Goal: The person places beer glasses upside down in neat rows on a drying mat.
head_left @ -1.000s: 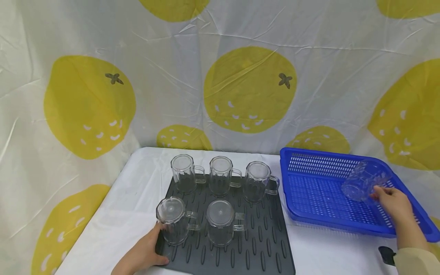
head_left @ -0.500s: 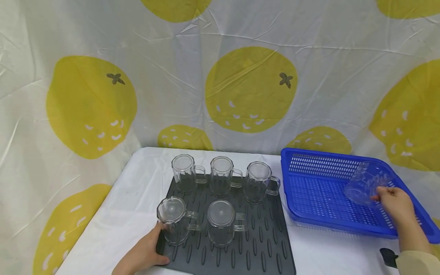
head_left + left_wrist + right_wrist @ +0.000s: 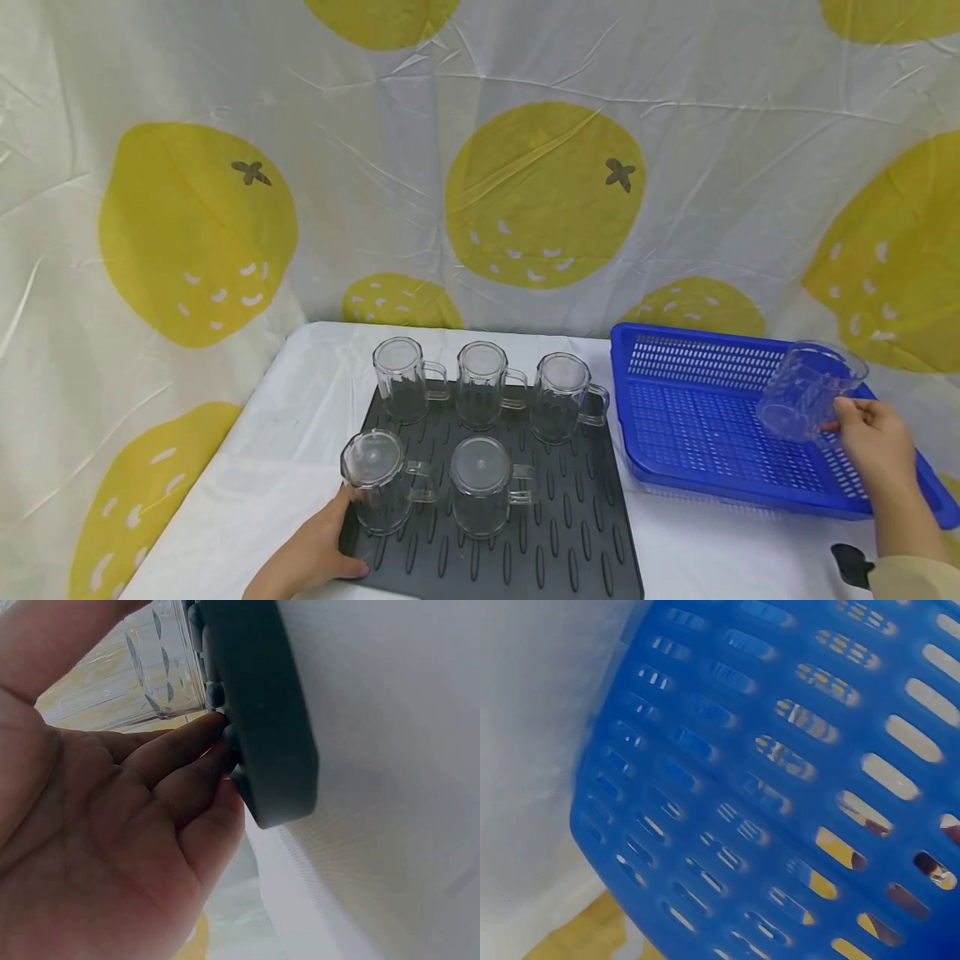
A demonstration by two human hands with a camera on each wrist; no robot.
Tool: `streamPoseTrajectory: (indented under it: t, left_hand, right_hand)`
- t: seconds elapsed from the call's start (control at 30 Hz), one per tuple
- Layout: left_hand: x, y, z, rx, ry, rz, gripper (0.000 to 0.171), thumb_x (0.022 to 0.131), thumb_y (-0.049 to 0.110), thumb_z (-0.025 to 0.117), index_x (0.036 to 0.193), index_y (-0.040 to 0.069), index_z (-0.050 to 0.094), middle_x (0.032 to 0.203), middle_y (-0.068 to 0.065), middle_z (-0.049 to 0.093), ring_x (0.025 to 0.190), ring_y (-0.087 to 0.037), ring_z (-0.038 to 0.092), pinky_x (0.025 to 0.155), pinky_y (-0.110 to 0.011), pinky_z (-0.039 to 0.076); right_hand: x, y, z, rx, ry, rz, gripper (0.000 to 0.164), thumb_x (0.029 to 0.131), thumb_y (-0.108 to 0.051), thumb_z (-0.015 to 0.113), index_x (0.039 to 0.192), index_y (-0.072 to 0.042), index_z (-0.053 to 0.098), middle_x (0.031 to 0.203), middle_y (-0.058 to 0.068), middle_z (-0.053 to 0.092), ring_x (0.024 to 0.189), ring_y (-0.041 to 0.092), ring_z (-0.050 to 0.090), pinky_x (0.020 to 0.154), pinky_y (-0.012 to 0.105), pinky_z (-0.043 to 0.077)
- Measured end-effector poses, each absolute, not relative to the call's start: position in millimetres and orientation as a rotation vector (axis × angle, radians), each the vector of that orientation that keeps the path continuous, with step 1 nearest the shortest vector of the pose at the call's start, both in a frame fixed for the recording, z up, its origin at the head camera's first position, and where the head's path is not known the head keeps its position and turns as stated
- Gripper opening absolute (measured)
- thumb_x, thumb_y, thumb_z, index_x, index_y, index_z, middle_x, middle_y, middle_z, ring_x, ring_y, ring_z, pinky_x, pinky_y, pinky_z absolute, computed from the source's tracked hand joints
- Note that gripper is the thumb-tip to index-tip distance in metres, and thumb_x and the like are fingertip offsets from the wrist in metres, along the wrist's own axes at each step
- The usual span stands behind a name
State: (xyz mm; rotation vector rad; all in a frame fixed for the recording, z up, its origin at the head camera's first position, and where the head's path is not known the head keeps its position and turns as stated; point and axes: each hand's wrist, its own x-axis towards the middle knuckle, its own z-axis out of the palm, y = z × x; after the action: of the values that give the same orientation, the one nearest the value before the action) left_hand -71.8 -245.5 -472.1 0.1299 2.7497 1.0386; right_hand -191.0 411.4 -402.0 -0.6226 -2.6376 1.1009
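In the head view my right hand pinches the handle of a clear glass mug over the right part of a blue plastic basket. The mug tilts, its mouth toward the upper right. The right wrist view shows mostly the basket's slotted wall, which hides nearly all of that hand. My left hand rests at the left edge of a dark ridged mat; in the left wrist view its extended fingers touch the mat's edge, close beside a glass mug.
On the mat several glass mugs stand upside down, three in the back row and two in front, handles to the right. A small black object is by the right sleeve. A lemon-print cloth hangs behind the white table.
My right hand has shifted a little rightward, and the mug has risen so that its mouth now overlaps the basket's far right rim. My left hand and the mugs on the mat stay put.
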Motion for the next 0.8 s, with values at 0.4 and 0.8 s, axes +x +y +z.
streamPoseTrajectory:
  t: [0.4, 0.8]
  left_hand:
    - [-73, -244, -471, 0.071, 2.739, 1.037, 0.112, 0.05, 0.019, 0.094, 0.143, -0.002, 0.035, 0.139, -0.035, 0.043, 0.129, -0.052, 0.04, 0.102, -0.064, 0.031]
    - [-74, -244, -472, 0.077, 2.732, 1.046, 0.111, 0.051, 0.019, 0.094, 0.142, -0.003, 0.037, 0.14, -0.034, 0.043, 0.13, -0.051, 0.039, 0.103, -0.064, 0.031]
  right_hand:
    - [-171, 391, -384, -0.549, -2.531, 1.138, 0.054, 0.106, -0.035, 0.03, 0.126, 0.014, 0.043, 0.071, -0.021, 0.046, 0.068, 0.002, 0.043, 0.055, 0.022, 0.036]
    - [-153, 367, -366, -0.362, -2.446, 1.115, 0.024, 0.107, -0.029, 0.036, 0.1, -0.011, 0.051, 0.072, -0.025, 0.047, 0.07, -0.01, 0.043, 0.057, 0.011, 0.034]
